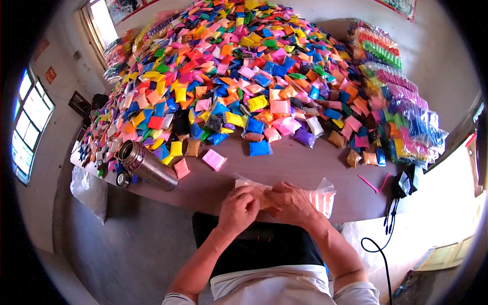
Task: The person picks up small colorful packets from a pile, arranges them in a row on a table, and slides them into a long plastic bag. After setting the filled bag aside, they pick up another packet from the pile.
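A clear plastic bag (pixel 322 197) with peach-orange packets inside lies along the front edge of the table, under both hands. My left hand (pixel 241 206) is closed at the bag's left end, its fingers curled in. Close beside it, my right hand (pixel 291 202) is closed over the middle of the bag, fingers bent down onto it. What exactly the fingertips pinch is hidden by the hands. Just beyond them lie a pink packet (pixel 214 159) and a blue packet (pixel 260 148).
A huge heap of colourful small packets (pixel 229 76) covers the back of the table (pixel 305 168). A steel flask (pixel 147 165) stands at left, its lid (pixel 122 179) beside it. Stacked filled bags (pixel 406 112), a pink strip (pixel 370 184) and a black device (pixel 404 184) with cables are at right.
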